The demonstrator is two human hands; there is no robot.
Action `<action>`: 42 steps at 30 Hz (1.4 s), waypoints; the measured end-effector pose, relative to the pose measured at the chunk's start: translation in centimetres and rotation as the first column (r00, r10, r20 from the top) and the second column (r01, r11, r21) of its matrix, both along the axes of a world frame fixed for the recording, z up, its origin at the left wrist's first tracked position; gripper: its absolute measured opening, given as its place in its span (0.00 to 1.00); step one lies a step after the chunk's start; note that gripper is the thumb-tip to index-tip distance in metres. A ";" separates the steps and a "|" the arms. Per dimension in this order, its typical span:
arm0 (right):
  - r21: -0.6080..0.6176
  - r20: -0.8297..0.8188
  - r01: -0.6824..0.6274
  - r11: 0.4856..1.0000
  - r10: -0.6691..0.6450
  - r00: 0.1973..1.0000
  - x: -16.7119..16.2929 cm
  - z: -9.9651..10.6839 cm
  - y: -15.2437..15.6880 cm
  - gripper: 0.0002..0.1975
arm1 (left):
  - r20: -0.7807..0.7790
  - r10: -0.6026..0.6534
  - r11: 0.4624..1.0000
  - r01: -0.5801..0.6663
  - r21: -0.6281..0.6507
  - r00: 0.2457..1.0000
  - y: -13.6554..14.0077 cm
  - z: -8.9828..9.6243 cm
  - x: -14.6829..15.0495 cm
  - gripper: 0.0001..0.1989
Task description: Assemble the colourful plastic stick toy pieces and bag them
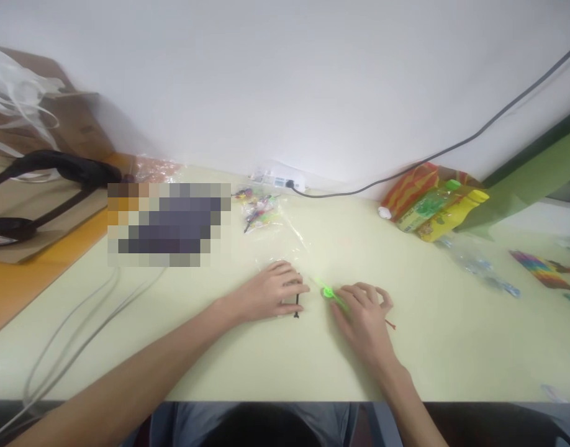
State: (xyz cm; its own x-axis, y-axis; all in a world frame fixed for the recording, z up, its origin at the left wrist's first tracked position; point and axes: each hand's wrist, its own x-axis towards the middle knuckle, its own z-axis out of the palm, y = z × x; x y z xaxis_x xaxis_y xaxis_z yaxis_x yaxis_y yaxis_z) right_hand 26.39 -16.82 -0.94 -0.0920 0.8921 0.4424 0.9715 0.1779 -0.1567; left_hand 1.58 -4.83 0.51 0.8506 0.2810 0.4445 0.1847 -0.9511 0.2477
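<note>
Near the middle of the table, my left hand (272, 293) rests palm down with its thumb and fingers apart. Under those fingers lies a thin black plastic piece (297, 304), partly covered by them. To the right, my right hand (366, 316) has its thumb and index finger around a bright green plastic piece (328, 292) with a round part and a thin stem. Part of the stem is hidden by the fingers. A small red piece (391, 325) pokes out beside the right hand's outer edge; its other end is out of sight.
A clear bag of colourful small pieces (262, 211) lies beyond the hands, before a white power strip (280, 180). At left are a blurred-out dark object (173, 225) and grey cables (87, 338). Snack packets (434, 208) stand back right; a cardboard box (77, 124) stands back left.
</note>
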 end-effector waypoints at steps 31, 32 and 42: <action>0.220 -0.187 0.086 0.972 -0.044 0.981 -8.1 1.3 -2.7 0.10 | 0.221 0.201 0.979 -0.186 -0.085 0.954 -3.2 1.1 1.6 0.11; 0.215 -0.174 0.076 0.974 -0.039 0.984 -8.0 1.3 -2.5 0.10 | 0.204 0.204 0.978 -0.191 -0.084 0.958 -3.1 1.1 1.6 0.11; 0.116 -0.164 0.027 0.993 -0.008 0.986 -7.6 1.9 -1.5 0.14 | 0.201 0.190 0.982 -0.190 -0.022 0.961 -2.4 0.8 2.0 0.11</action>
